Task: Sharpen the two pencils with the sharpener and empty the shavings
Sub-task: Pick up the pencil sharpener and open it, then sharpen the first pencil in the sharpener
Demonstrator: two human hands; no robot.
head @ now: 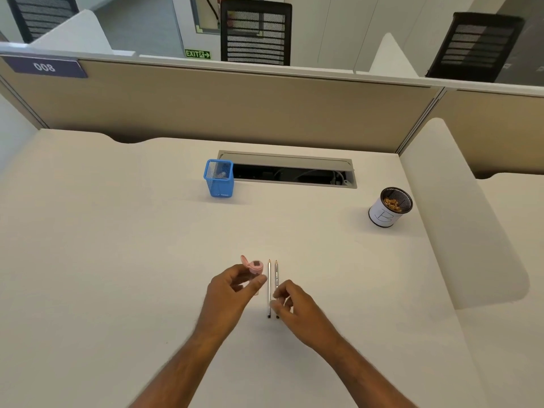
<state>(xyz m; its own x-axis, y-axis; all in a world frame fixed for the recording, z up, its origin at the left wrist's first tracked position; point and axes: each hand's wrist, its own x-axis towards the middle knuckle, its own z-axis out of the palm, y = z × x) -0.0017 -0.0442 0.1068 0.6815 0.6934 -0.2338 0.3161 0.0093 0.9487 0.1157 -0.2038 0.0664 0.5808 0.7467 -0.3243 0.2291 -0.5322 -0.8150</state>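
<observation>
Setting: pale office desk [117,260], beige partition behind.
Pencils: two pencils [273,287] lie side by side, points away, near the desk's front.
Sharpener: pink sharpener [253,266], lid flipped up, pinched in the left hand [235,290].
Right hand [294,304]: fingers curled over the pencils' back ends; grip unclear.
Handling: pencils light, stiff, likely to roll; best pinched mid-shaft.
Shavings bin: white cup [382,216], far right.
</observation>
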